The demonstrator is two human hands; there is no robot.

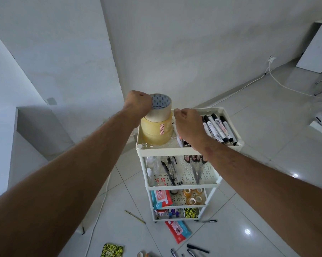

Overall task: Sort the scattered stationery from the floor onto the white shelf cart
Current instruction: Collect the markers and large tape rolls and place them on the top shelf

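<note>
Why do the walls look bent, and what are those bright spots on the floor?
In the head view, the wide-angle lens bows the wall edges and stretches both forearms toward the corners; the white spots on the glossy floor tiles are glare from lights not in the picture; light is dim and bluish, yet the tape stack and markers on the white shelf cart stay sharp.

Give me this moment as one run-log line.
left hand: grips top tape roll on stack | right hand: curled over top shelf, contents unclear | floor: pens, wipes pack unsorted
</note>
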